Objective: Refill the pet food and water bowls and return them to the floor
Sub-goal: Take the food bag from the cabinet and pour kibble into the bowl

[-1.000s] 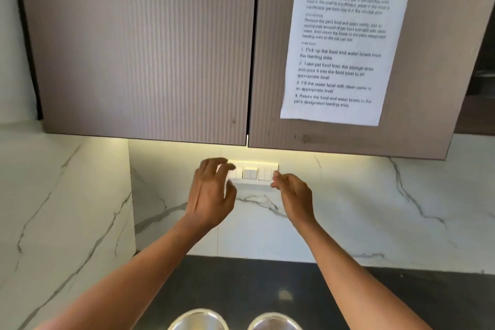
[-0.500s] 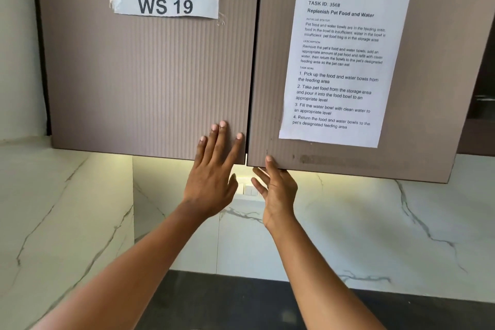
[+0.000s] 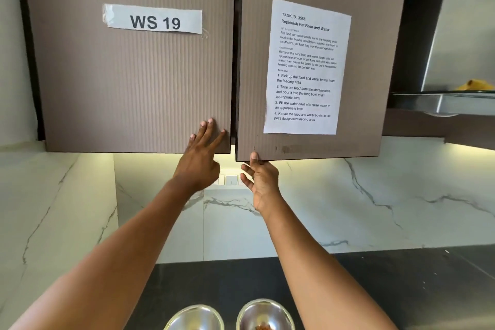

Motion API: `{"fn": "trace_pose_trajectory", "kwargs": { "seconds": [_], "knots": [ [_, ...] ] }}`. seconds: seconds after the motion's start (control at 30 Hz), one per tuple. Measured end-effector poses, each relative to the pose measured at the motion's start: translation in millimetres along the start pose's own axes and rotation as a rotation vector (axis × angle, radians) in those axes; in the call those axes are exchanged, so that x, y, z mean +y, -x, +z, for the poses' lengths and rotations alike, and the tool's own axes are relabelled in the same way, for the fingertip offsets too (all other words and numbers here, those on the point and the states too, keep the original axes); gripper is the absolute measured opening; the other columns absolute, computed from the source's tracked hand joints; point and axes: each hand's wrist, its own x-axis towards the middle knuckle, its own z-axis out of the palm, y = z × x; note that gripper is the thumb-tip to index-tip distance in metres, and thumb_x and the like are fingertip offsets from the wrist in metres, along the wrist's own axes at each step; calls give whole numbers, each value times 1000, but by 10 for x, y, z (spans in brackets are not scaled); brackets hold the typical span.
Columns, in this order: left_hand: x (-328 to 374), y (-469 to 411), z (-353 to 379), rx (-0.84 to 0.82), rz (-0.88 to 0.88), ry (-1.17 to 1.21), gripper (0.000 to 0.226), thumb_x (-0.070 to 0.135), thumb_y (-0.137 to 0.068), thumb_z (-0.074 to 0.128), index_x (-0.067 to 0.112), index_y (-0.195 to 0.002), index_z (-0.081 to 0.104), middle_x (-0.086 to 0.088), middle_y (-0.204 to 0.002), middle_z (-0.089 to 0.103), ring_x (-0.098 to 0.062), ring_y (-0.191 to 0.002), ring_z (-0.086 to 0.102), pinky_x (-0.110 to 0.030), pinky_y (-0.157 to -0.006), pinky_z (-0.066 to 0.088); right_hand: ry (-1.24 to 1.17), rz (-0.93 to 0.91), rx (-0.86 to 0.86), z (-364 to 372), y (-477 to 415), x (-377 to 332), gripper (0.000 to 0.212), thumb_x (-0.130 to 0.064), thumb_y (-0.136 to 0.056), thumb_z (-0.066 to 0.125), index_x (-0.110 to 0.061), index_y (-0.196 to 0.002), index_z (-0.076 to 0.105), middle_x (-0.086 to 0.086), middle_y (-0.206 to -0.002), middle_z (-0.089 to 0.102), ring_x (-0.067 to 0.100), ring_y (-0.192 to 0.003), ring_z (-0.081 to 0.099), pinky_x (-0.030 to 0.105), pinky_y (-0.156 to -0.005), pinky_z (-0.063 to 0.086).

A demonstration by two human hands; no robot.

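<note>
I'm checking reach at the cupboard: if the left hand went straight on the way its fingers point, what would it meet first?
The left cupboard door; the left hand seems to touch its lower right corner, though depth is unclear.

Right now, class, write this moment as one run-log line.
left hand: flat on left cabinet door | right hand: fingertip at lower edge of right cabinet door | steel bowls: on counter
</note>
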Motion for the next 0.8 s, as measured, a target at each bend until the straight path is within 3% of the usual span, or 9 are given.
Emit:
{"fn": "trace_pose_trajectory", "kwargs": {
  "seconds": [0.1,0.17,0.3,0.4,0.47,0.53,0.6,0.7,0.8],
  "knots": [
    [236,44,-140,82,-22,305,60,20,-99,50,18,-159,41,-10,-168,33,-31,-156,29,-46,-126,28,3,-26,49,-114,280,-91,17,-27,-104,68,-18,-89,66,-2,-83,62,10,-74,63,21,-58,51],
    [496,173,-209,145,-55,502,50,33,-104,42,20,-151,52,-5,-155,54,-19,-141,49,-37,-113,40,-1,-42,76,-189,520,-168,20,-28,-103,70,-17,-86,67,-1,-79,63,11,-72,60,23,-59,47],
    [1084,446,-291,127,-85,871,41,35,-110,42,24,-145,59,8,-142,63,-5,-131,53,-29,-109,41,-2,-89,154,-346,1013,-387,24,-24,-104,68,-12,-84,68,-2,-70,61,10,-63,49,21,-50,36],
    [1523,564,-301,88,40,1051,36,31,-109,42,16,-133,65,15,-122,73,-3,-116,65,-22,-97,50,-17,-133,211,-499,1303,-557,18,-22,-105,68,-8,-114,72,-2,-74,67,9,-59,44,21,-48,33],
    [1794,628,-316,89,82,1117,30,28,-110,42,13,-123,65,19,-103,75,-1,-98,68,-16,-82,51,-11,-172,241,-626,1450,-653,36,-23,-105,67,-19,-141,59,-6,-76,72,10,-60,45,22,-52,36],
    [2042,684,-318,78,117,1173,35,28,-110,42,10,-133,62,10,-114,76,-10,-106,72,-28,-86,58,31,-248,240,-772,1596,-760,48,-25,-107,65,-39,-149,46,-6,-85,77,11,-64,46,26,-58,39],
    [2268,736,-278,69,158,1202,42,31,-110,42,15,-147,54,-2,-126,74,-22,-115,71,-45,-92,61,113,-321,227,-942,1738,-863,48,-30,-108,62,-49,-149,48,1,-103,78,13,-69,51,28,-59,42],
    [2588,795,-220,69,208,1163,50,43,-108,44,24,-155,47,-3,-129,72,-23,-119,69,-54,-93,60,162,-371,251,-1246,1899,-1025,35,-32,-108,60,-47,-140,64,4,-112,79,14,-79,57,28,-62,48],
    [2935,816,-194,73,280,1093,51,39,-109,42,27,-158,42,4,-145,65,-15,-128,65,-51,-98,58,156,-426,265,-1586,2034,-1240,31,-32,-109,58,-39,-136,71,-3,-95,76,10,-74,59,27,-61,49]
  ]
}}
